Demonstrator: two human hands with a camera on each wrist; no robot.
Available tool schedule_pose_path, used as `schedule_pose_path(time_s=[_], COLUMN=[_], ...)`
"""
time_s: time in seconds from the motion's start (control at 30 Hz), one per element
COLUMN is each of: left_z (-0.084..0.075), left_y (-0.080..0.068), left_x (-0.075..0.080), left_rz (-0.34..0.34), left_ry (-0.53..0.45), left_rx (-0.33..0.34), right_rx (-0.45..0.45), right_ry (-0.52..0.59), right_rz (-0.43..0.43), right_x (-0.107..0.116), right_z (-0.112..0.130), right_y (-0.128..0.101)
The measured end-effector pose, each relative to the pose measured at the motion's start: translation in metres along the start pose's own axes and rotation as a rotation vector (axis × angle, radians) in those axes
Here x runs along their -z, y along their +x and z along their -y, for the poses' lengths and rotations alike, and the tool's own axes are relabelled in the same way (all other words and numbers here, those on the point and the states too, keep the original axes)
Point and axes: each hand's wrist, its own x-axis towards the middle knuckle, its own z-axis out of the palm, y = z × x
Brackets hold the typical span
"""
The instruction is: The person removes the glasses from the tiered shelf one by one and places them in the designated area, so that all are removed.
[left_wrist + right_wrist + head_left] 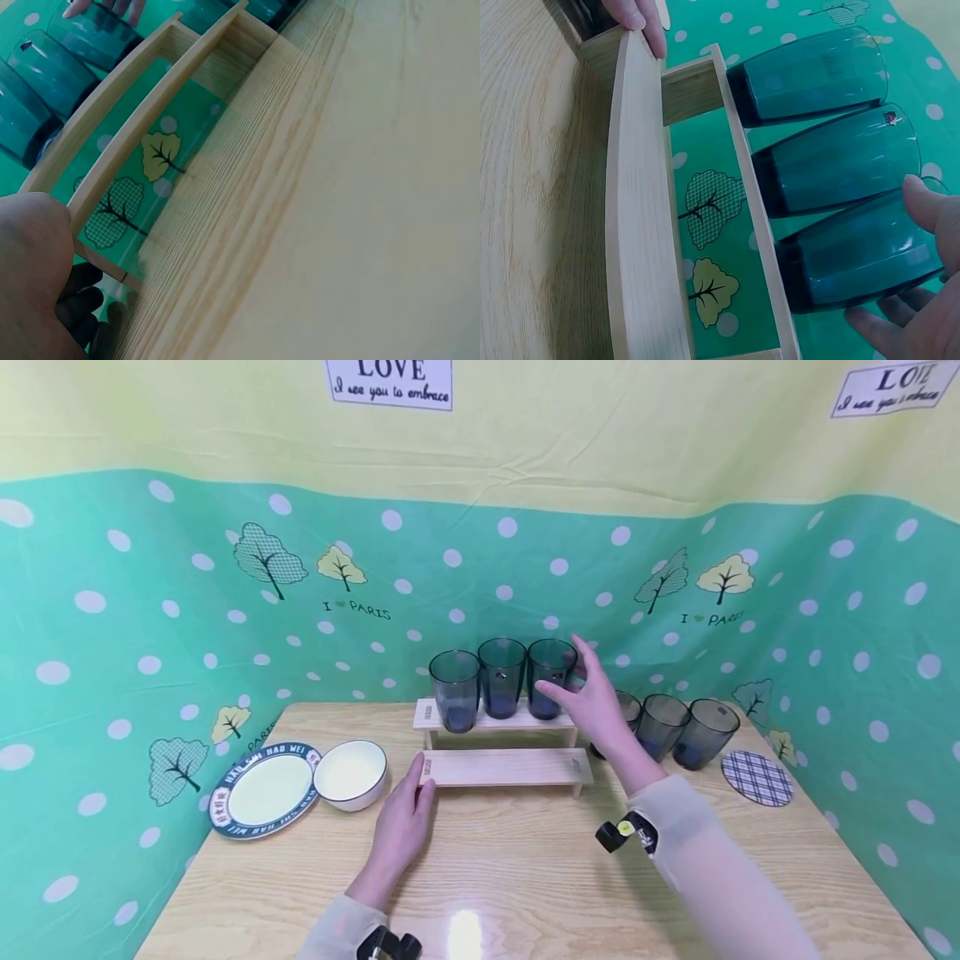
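Observation:
My left hand (405,822) grips the left end of a two-step wooden rack (510,767) at its lower, front step. In the left wrist view its dark fingers (81,300) curl beside the end of the rack. Three tinted drinking glasses stand upright in a row on the upper step: a left glass (455,689), a middle glass (502,677) and a right glass (551,681). Around the right glass my right hand (596,702) curls, thumb (930,202) on one side and fingers (874,330) on the other.
More tinted glasses (663,727) stand on the table right of the rack, one partly hidden behind my right arm. Beyond them lies a round checkered coaster (757,778). Left of the rack are a white bowl (350,772) and a blue-rimmed plate (262,789). A patterned cloth (480,552) hangs behind.

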Motion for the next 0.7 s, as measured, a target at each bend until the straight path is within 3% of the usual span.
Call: schedule_pose_path(time_s=[0.33,0.7], left_z=[-0.0003,0.0005], left_y=[0.0003,0.0008], left_x=[0.0005,0.0003], left_rz=[0.0,0.003], left_ry=[-0.003,0.0], left_rx=[-0.006,0.006], right_rx=[-0.011,-0.028], right_ry=[-0.045,0.001], right_rz=[-0.009,-0.07], right_x=[-0.0023,-0.0028], right_z=[-0.0011,0.0009], right_y=[0.002,-0.0058])
